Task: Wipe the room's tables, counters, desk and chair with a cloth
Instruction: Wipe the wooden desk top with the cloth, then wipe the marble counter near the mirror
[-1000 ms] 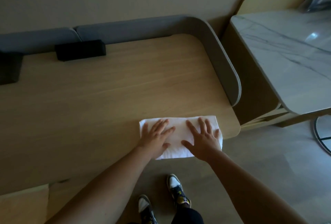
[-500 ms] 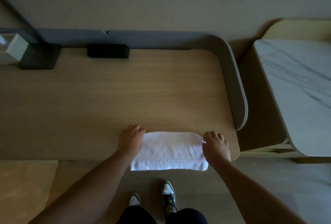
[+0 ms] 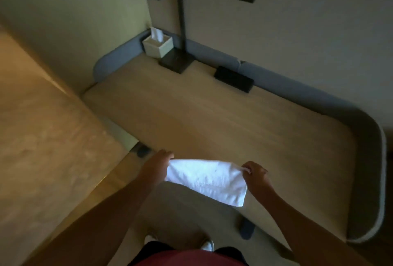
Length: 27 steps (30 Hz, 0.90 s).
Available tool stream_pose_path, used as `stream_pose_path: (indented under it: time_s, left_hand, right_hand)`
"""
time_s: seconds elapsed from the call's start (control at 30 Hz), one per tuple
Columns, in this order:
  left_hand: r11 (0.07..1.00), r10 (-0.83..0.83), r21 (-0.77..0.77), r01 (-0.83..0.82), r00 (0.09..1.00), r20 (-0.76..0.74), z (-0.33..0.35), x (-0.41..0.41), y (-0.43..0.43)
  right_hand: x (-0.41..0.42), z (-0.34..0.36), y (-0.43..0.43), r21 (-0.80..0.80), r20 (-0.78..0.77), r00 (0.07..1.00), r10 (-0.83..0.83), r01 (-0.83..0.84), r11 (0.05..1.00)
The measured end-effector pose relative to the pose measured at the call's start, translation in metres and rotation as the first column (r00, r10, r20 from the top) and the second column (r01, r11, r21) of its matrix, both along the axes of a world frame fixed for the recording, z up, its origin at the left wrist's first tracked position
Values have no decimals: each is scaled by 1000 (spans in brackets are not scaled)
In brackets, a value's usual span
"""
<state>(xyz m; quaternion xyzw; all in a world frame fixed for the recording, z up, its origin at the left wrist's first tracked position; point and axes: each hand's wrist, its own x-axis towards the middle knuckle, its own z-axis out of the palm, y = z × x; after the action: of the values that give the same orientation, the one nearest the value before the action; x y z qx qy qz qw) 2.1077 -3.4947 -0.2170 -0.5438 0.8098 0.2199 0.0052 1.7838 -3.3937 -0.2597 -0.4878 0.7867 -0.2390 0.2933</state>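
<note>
Both hands' pinch: cloth (image 3: 207,180) between.

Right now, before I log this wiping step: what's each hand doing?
Left hand: closed, gripping the left end of the white cloth.
Right hand: closed, pinching the cloth's right corner.

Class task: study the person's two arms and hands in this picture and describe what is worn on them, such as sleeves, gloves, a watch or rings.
Both forearms are bare up to the picture's lower edge, so no sleeves show. The left hand and right hand wear no gloves. No watch, bracelet or ring is visible, though the dim, blurred picture could hide a thin ring.
</note>
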Motion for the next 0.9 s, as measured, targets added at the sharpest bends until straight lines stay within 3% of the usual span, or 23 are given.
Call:
stream_pose_path:
  time_s: [0.17,0.4,0.7,0.9]
  left_hand:
    - [954,300,57,-295,949,-103,32,100,1]
    - [867,488,9,-498,846,-215,39,261,19]
    - [762,631,-43,-646,755,-177,42,474,15]
    - [646,742,-34,-763,637,-209,51,583,-11]
  right_hand:
    - [74,28,-74,-71,-27,983,183,-185,980]
    - [218,45,-162,-111,-108,895,434,-444,889]
    - [429,59,-237,-123,-44,830,557,-557,821]
    - [558,61,-281,-100,-6,791,612,-609,787]
